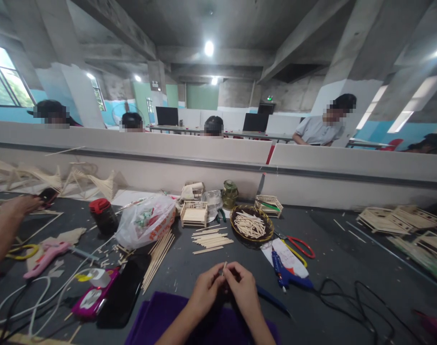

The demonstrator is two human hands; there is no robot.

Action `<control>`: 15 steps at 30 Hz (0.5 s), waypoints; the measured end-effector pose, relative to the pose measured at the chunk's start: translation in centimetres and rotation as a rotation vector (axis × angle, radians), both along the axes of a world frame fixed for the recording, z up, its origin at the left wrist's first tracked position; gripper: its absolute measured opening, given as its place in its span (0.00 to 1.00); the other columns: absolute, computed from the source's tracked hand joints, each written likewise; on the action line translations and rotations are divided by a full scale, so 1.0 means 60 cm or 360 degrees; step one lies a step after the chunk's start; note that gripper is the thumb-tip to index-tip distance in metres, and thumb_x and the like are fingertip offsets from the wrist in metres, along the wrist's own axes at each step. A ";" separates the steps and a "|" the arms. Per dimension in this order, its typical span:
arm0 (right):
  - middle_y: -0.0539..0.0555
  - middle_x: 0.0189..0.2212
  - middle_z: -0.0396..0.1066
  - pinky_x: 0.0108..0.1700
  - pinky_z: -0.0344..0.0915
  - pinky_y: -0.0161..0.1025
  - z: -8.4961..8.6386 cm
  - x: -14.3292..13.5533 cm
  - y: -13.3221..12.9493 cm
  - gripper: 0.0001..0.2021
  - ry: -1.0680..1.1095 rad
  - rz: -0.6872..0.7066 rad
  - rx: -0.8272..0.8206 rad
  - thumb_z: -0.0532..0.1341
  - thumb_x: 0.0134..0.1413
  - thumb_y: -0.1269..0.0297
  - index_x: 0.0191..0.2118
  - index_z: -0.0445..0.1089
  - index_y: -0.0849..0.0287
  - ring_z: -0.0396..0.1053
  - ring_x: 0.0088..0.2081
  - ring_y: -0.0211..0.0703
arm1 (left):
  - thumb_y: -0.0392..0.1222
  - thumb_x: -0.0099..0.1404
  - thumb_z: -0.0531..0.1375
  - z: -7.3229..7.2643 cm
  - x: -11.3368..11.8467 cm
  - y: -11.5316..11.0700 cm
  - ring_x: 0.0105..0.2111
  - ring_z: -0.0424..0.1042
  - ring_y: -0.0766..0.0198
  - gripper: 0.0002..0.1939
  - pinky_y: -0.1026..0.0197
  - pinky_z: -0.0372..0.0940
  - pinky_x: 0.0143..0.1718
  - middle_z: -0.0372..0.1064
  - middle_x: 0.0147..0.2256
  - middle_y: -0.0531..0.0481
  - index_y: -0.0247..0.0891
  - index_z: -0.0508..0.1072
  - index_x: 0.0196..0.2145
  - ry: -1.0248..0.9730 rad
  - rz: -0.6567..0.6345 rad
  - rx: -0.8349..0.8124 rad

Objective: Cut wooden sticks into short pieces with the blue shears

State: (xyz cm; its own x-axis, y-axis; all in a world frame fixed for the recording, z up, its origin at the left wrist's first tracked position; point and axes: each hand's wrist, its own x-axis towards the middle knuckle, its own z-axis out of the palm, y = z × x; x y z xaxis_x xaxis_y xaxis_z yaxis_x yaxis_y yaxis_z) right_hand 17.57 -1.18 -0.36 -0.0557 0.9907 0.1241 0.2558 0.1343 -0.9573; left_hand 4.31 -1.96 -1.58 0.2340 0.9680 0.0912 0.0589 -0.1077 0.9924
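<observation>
My left hand (206, 286) and my right hand (242, 283) meet over the front of the table, fingertips pinched together. Between them pokes up the tip of a small wooden stick (224, 266); the rest is hidden by my fingers. Under my forearms lies a purple cloth (160, 314). Just beyond my hands, several loose wooden sticks (211, 240) lie in a row. A woven basket (233, 229) behind them holds many short sticks. To the right, a blue glue gun (283, 274) rests partly on white paper, near red-and-yellow-handled scissors (300, 247).
Left of the cloth are a black phone (124, 292), a pink power strip (96, 297) and long sticks (158, 261). A plastic bag (146, 223), a red-lidded jar (102, 215) and a small wooden bed model (194, 214) stand behind. A co-worker's arm (5, 227) reaches in at left.
</observation>
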 end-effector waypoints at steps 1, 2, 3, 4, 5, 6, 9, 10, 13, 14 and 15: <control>0.50 0.22 0.70 0.26 0.61 0.32 -0.001 0.003 -0.005 0.16 -0.0073 0.0030 0.0008 0.57 0.54 0.51 0.29 0.71 0.59 0.66 0.24 0.40 | 0.53 0.62 0.56 -0.005 -0.003 0.000 0.28 0.71 0.63 0.24 0.62 0.67 0.32 0.74 0.31 0.47 0.37 0.70 0.51 0.0028 0.0043 -0.0001; 0.50 0.22 0.70 0.27 0.60 0.32 -0.001 0.005 -0.010 0.15 -0.0136 0.0038 0.0025 0.56 0.55 0.52 0.29 0.71 0.58 0.66 0.24 0.40 | 0.53 0.62 0.57 -0.011 -0.005 0.001 0.27 0.71 0.63 0.25 0.62 0.67 0.32 0.73 0.28 0.48 0.37 0.69 0.52 0.0026 0.0075 -0.0016; 0.50 0.23 0.71 0.28 0.60 0.31 -0.003 0.007 -0.015 0.15 -0.0193 0.0022 0.0047 0.56 0.56 0.53 0.29 0.71 0.58 0.67 0.25 0.39 | 0.54 0.61 0.57 -0.017 -0.007 0.002 0.25 0.70 0.64 0.26 0.62 0.66 0.31 0.72 0.26 0.49 0.36 0.69 0.52 -0.0010 0.0105 -0.0045; 0.49 0.23 0.70 0.28 0.59 0.31 -0.005 0.008 -0.019 0.15 -0.0256 -0.0020 0.0075 0.55 0.57 0.53 0.29 0.70 0.57 0.66 0.25 0.39 | 0.55 0.60 0.58 -0.023 -0.008 0.003 0.24 0.70 0.64 0.27 0.62 0.66 0.29 0.72 0.25 0.49 0.35 0.69 0.51 -0.0067 0.0142 -0.0084; 0.49 0.22 0.70 0.28 0.58 0.31 -0.009 0.007 -0.024 0.16 -0.0328 -0.0074 0.0102 0.53 0.58 0.53 0.28 0.70 0.57 0.66 0.24 0.38 | 0.57 0.59 0.58 -0.028 -0.009 0.004 0.23 0.70 0.64 0.28 0.62 0.65 0.28 0.72 0.25 0.48 0.34 0.69 0.50 -0.0136 0.0196 -0.0125; 0.48 0.21 0.69 0.27 0.56 0.31 -0.014 0.006 -0.027 0.17 -0.0405 -0.0131 0.0127 0.52 0.60 0.52 0.27 0.68 0.57 0.65 0.23 0.38 | 0.58 0.58 0.58 -0.033 -0.011 0.006 0.23 0.70 0.64 0.28 0.63 0.65 0.27 0.72 0.25 0.48 0.34 0.70 0.48 -0.0199 0.0268 -0.0163; 0.47 0.18 0.66 0.25 0.53 0.30 -0.033 -0.004 -0.034 0.19 -0.0646 -0.0180 0.0204 0.49 0.62 0.52 0.24 0.65 0.56 0.64 0.21 0.37 | 0.60 0.57 0.59 -0.041 -0.020 0.014 0.25 0.70 0.63 0.25 0.63 0.66 0.28 0.72 0.27 0.47 0.34 0.72 0.40 -0.0306 0.0491 -0.0177; 0.48 0.18 0.66 0.25 0.53 0.30 -0.038 -0.008 -0.035 0.19 -0.0721 -0.0158 0.0237 0.49 0.63 0.53 0.24 0.65 0.56 0.65 0.21 0.37 | 0.59 0.57 0.59 -0.041 -0.024 0.017 0.27 0.71 0.63 0.23 0.62 0.66 0.30 0.72 0.28 0.46 0.35 0.73 0.37 -0.0302 0.0547 -0.0134; 0.49 0.20 0.69 0.28 0.54 0.30 -0.044 -0.016 -0.037 0.18 -0.0850 -0.0022 0.0322 0.47 0.64 0.56 0.27 0.67 0.55 0.69 0.24 0.38 | 0.57 0.56 0.61 -0.040 -0.033 0.023 0.34 0.71 0.59 0.20 0.59 0.66 0.38 0.71 0.31 0.45 0.35 0.75 0.31 -0.0158 0.0717 0.0075; 0.49 0.21 0.70 0.28 0.55 0.30 -0.043 -0.016 -0.037 0.18 -0.0834 0.0020 0.0319 0.47 0.64 0.56 0.29 0.68 0.55 0.69 0.25 0.39 | 0.56 0.56 0.61 -0.038 -0.035 0.023 0.35 0.71 0.58 0.19 0.58 0.66 0.39 0.71 0.32 0.45 0.35 0.76 0.30 -0.0100 0.0759 0.0131; 0.49 0.21 0.70 0.29 0.56 0.30 -0.041 -0.015 -0.037 0.17 -0.0785 0.0052 0.0293 0.46 0.64 0.56 0.31 0.69 0.55 0.70 0.25 0.39 | 0.55 0.56 0.61 -0.037 -0.036 0.023 0.37 0.70 0.57 0.18 0.58 0.66 0.40 0.71 0.33 0.44 0.35 0.76 0.30 -0.0060 0.0785 0.0169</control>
State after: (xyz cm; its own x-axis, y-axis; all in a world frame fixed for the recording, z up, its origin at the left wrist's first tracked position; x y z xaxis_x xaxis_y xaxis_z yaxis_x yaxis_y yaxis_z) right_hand 16.68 -3.41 -2.82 -0.1822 0.9516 0.2474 0.6629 0.3047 -0.6839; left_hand 2.14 -0.55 -3.79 -0.2543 0.9473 0.1947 0.0927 -0.1765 0.9799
